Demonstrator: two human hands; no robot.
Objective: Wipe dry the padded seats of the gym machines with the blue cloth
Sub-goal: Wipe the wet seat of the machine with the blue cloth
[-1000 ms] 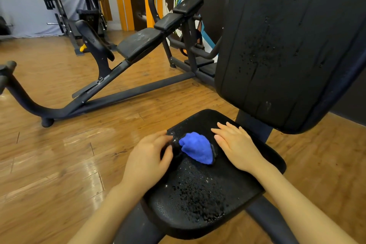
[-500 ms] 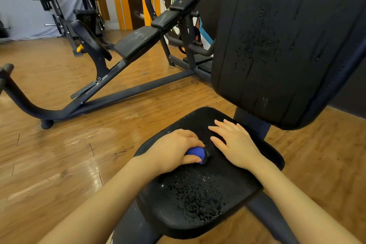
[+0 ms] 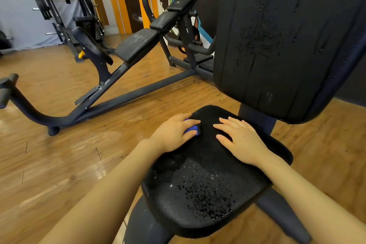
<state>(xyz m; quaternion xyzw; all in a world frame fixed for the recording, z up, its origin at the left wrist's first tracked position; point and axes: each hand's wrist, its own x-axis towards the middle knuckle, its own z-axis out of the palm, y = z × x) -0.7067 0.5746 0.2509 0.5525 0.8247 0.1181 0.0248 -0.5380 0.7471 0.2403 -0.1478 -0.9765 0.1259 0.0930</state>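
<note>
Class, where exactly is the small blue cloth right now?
In the head view, the small blue cloth lies bunched under the left hand, at the far left edge of the wet black padded seat.

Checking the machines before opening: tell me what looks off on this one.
Water droplets bead across the near half of the black padded seat, and more droplets and run marks streak the black backrest pad. The left hand presses the blue cloth at the seat's far edge; the right hand lies flat.

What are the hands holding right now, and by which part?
Left hand bunches the cloth under its fingers. Right hand lies flat, holding nothing.
</note>
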